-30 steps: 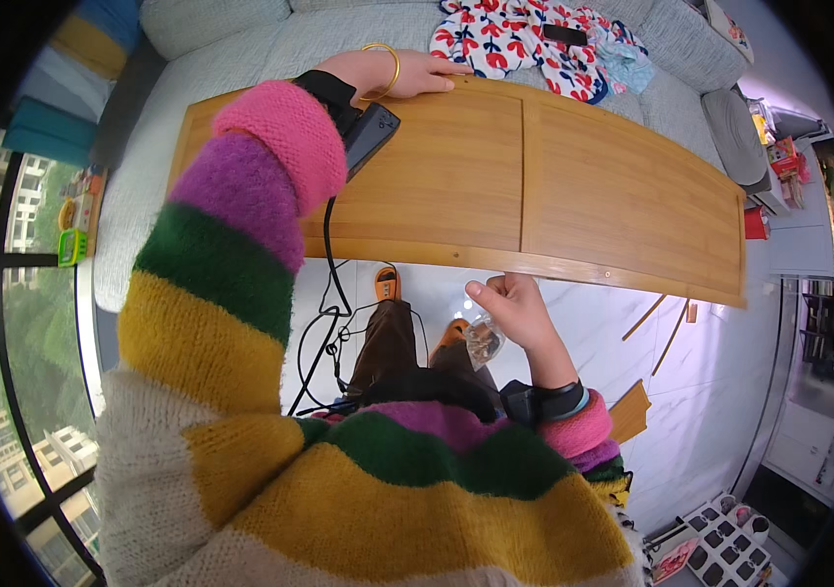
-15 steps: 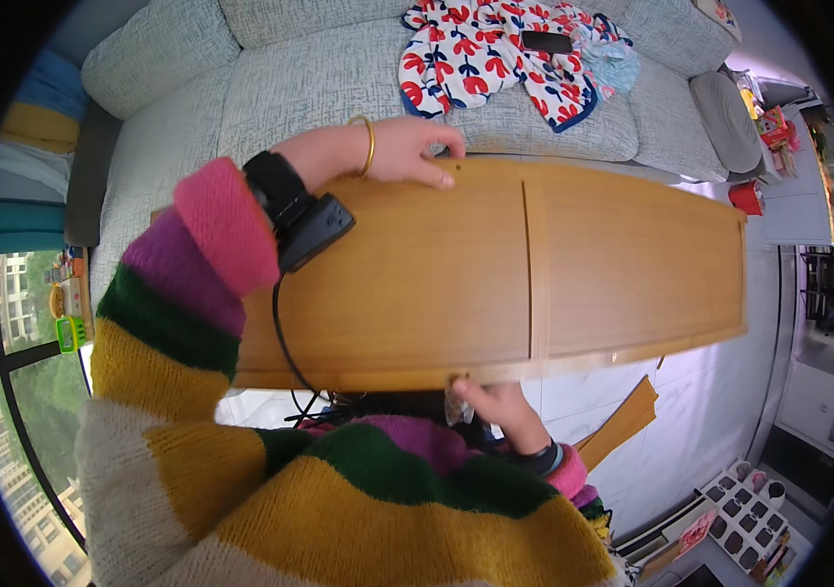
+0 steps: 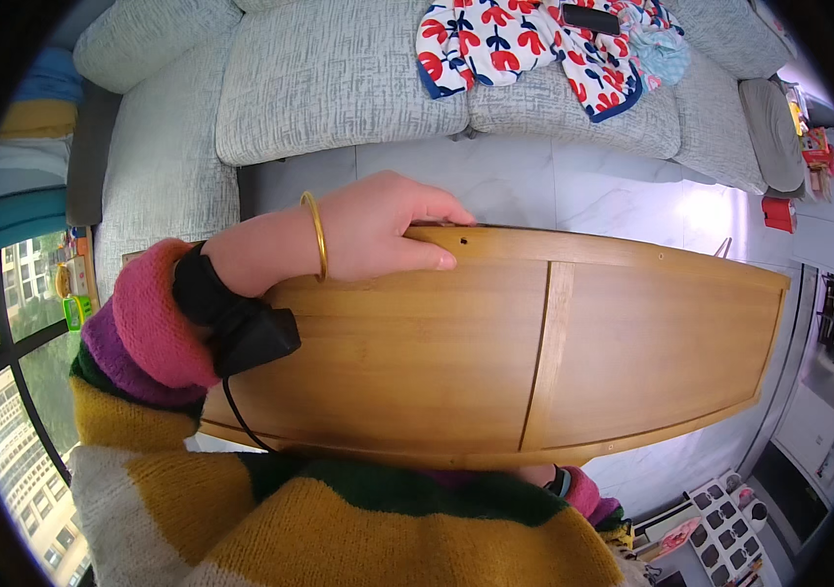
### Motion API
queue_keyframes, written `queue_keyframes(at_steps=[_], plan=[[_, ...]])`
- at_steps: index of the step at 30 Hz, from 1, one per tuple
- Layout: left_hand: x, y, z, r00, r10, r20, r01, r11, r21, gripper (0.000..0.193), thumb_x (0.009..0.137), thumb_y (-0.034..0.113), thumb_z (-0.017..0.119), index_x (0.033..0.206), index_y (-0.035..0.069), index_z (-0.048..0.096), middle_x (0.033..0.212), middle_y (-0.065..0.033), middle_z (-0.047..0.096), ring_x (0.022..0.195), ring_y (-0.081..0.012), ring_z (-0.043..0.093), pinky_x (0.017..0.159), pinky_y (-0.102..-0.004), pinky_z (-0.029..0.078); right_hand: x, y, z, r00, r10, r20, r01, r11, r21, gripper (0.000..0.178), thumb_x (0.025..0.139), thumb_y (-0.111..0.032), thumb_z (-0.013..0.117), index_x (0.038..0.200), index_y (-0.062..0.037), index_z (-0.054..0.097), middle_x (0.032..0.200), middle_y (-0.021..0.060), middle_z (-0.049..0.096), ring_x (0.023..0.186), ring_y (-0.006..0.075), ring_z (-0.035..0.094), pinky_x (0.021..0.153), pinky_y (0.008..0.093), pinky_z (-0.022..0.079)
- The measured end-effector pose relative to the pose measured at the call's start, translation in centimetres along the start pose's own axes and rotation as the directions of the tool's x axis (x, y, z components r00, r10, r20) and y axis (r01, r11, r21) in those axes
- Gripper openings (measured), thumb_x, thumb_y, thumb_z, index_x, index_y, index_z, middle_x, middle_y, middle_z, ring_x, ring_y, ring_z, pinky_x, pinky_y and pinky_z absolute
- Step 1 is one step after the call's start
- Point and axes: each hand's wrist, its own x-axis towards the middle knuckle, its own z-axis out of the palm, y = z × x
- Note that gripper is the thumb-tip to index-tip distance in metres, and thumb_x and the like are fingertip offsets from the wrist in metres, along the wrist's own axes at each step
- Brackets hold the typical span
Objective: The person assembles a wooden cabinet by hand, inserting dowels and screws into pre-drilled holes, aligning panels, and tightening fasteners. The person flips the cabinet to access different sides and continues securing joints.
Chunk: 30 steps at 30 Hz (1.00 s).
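A long wooden panel [image 3: 427, 357], light brown with a raised crosspiece and a small hole near its far edge, spans the middle of the view. My left hand [image 3: 383, 227] is closed over that far edge, thumb on the upper face and fingers beyond the rim. A gold bangle and a black wrist strap with a dark box [image 3: 255, 338] are on this arm; a black cable runs down from the box. Only the wrist end of my right hand [image 3: 536, 474] shows at the panel's near edge. The panel hides its fingers.
Beyond the panel stands a grey sofa [image 3: 329, 98] with a patterned garment [image 3: 495, 49] and a dark phone [image 3: 590, 19] on it. A red container [image 3: 778, 214] is at the right. A white rack with dark compartments [image 3: 725, 528] stands lower right; windows line the left.
The panel's far edge has come toward me, away from the sofa, exposing floor between them. My left hand moved with it. My right hand, seen before at the near edge, is now mostly hidden.
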Motion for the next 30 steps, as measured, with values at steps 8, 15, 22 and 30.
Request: queue_keyframes(at_steps=[8, 15, 22, 30], plan=[[1.3, -1.3, -1.5, 0.999, 0.035, 0.005, -0.036, 0.999, 0.026, 0.038, 0.076, 0.013, 0.066, 0.111, -0.002, 0.058, 0.103, -0.0175, 0.063, 0.091, -0.0272, 0.063, 0.077, -0.0297, 0.048, 0.5, -0.9, -1.7, 0.995, 0.097, -0.028, -0.098, 0.993, -0.061, 0.031, 0.076, -0.016, 0.069, 0.099, 0.0016, 0.059, 0.077, 0.0065, 0.063, 0.065, 0.0192, 0.058, 0.060, 0.0310, 0.046], [1.6, -1.2, -2.3, 0.997, 0.070, 0.034, -0.068, 0.996, -0.055, 0.040, 0.077, 0.013, 0.065, 0.113, -0.002, 0.056, 0.105, -0.0181, 0.062, 0.092, -0.0301, 0.062, 0.078, -0.0317, 0.048, 0.1, -2.4, -3.0, 0.985, 0.164, -0.045, -0.168, 0.981, -0.096, 0.029, 0.075, -0.015, 0.069, 0.096, 0.0018, 0.060, 0.075, 0.0064, 0.063, 0.061, 0.0188, 0.058, 0.057, 0.0303, 0.045], [2.1, -1.6, -3.1, 0.996, 0.061, 0.072, -0.058, 0.997, -0.046, 0.040, 0.079, 0.012, 0.062, 0.115, -0.002, 0.054, 0.105, -0.0179, 0.062, 0.092, -0.0313, 0.061, 0.079, -0.0340, 0.048, -1.1, -3.0, -4.3, 0.978, 0.197, -0.074, -0.206, 0.968, -0.140, 0.027, 0.073, -0.014, 0.069, 0.093, 0.0020, 0.061, 0.073, 0.0064, 0.064, 0.058, 0.0183, 0.057, 0.054, 0.0296, 0.045], [1.9, -1.0, -3.3, 0.996, 0.025, 0.085, -0.020, 0.998, -0.055, 0.037, 0.078, 0.011, 0.062, 0.113, 0.000, 0.055, 0.101, -0.0169, 0.063, 0.089, -0.0311, 0.061, 0.077, -0.0327, 0.048, -5.0, -12.2, -11.3, 0.838, 0.533, -0.118, -0.543, 0.789, -0.287, 0.014, 0.070, -0.008, 0.068, 0.077, 0.0030, 0.064, 0.059, 0.0045, 0.061, 0.047, 0.0138, 0.055, 0.046, 0.0259, 0.042]])
